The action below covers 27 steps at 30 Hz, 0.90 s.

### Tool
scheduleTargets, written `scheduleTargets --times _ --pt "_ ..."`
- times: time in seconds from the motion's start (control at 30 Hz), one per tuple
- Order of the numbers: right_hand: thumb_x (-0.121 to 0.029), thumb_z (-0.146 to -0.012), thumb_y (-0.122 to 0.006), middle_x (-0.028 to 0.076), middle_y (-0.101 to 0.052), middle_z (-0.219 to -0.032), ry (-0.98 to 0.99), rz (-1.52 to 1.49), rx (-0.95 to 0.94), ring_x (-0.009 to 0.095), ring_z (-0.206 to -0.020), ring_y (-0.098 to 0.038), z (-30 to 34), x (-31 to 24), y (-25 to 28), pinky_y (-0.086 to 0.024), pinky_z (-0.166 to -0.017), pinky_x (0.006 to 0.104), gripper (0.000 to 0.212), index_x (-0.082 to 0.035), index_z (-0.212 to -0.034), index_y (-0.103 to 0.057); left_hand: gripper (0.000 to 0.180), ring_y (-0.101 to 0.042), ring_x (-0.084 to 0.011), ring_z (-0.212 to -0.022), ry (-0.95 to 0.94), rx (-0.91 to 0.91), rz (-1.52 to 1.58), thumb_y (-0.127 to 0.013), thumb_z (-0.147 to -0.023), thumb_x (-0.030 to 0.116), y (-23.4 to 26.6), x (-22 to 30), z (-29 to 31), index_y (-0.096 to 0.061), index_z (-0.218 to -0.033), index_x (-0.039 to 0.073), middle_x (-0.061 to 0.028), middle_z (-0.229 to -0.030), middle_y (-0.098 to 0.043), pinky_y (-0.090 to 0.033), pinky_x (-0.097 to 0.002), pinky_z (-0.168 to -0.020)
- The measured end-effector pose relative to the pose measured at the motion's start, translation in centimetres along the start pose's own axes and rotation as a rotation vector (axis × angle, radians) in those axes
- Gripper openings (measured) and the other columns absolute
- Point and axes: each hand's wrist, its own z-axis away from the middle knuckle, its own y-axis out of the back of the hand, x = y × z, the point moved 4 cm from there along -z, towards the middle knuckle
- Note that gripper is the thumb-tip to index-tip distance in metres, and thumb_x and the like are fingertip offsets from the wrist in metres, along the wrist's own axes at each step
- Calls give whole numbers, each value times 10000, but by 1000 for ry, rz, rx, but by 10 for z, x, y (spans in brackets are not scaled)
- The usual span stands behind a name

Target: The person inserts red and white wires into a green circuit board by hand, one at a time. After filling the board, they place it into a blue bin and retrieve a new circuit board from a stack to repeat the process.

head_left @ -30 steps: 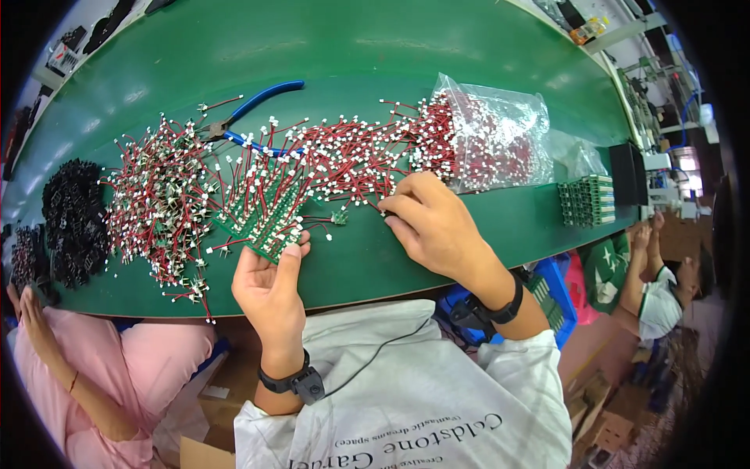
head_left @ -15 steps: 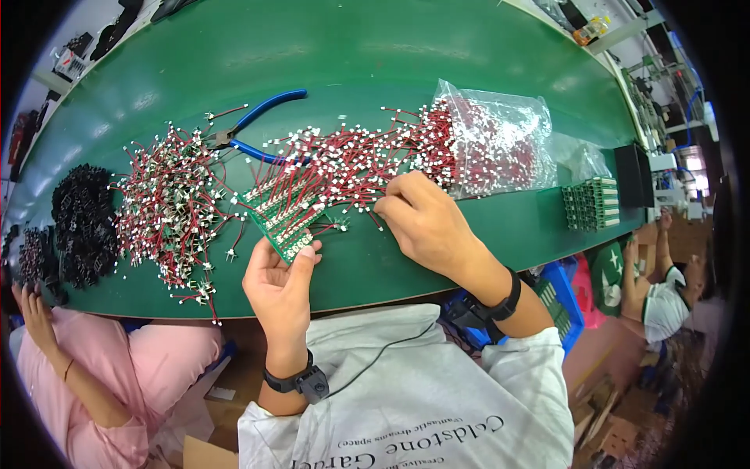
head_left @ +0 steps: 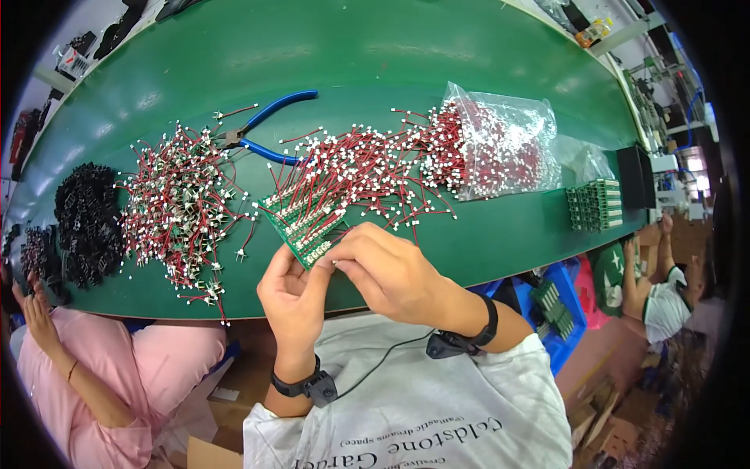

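Observation:
My left hand (head_left: 293, 295) grips the near corner of a green circuit board panel (head_left: 306, 232) between thumb and fingers, tilted above the table. Rows of white connectors cover the panel, and red wires trail off its far side. At that same near edge, my right hand (head_left: 398, 275) is closed in a pinch beside my left thumb. A speck of white shows at its fingertips, too small to name. Just beyond the panel lies a loose heap of red wires with white connector ends (head_left: 363, 162), spilling from a clear plastic bag (head_left: 516, 144).
Blue-handled pliers (head_left: 275, 105) lie between the heap and a second connector pile (head_left: 176, 191). Farther left is a black pile (head_left: 84, 223). Stacked green boards (head_left: 594, 205) and a black box (head_left: 634, 178) stand right. A blue crate (head_left: 576, 313) sits below the edge. A person in pink (head_left: 86, 367) sits left.
My right hand has moved left and nearer from the wire heap to the panel's near edge, meeting my left hand. The left hand stays on the panel.

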Motion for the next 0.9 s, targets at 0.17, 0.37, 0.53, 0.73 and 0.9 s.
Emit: scheduleTargets --times 0.17,0.37,0.53,0.73,0.9 --pt "80 -809 -660 131 -631 -840 16 100 26 290 -732 -645 -5 8 -1 -522 -625 356 209 16 -1006 -631 411 -621 -173 -1069 -22 12 -19 -599 -872 -137 3 -4 3 -502 -1272 -127 -151 -1190 -621 -515 -295 -929" --pt "5 -866 -635 149 -640 -821 -179 5 -98 321 -740 -654 -13 14 1 -519 -623 371 117 -4 -982 -621 454 -628 -179 -1066 -26 26 -18 -631 -834 -162 3 -3 5 -494 -1265 -129 -160 -1184 -620 -525 -296 -929" --pt "-30 -882 -628 161 -633 -813 -171 78 -138 348 -729 -643 -18 18 2 -514 -626 406 66 7 -926 -596 460 -630 -183 -1068 -31 44 -33 -644 -820 -169 3 -4 5 -501 -1255 -125 -162 -1177 -625 -527 -301 -931" --pt "-29 -876 -619 163 -622 -820 -99 33 -235 357 -726 -634 -24 17 6 -512 -639 425 60 10 -914 -594 451 -638 -183 -1051 -80 60 -78 -658 -814 -164 4 -6 8 -511 -1239 -122 -158 -1152 -638 -531 -304 -922" --pt "-43 -867 -617 172 -627 -811 -123 54 -304 375 -742 -635 -25 19 5 -512 -649 443 71 15 -902 -595 447 -645 -181 -1029 -175 40 -143 -672 -806 -161 3 -8 11 -525 -1227 -122 -157 -1136 -646 -541 -307 -902"
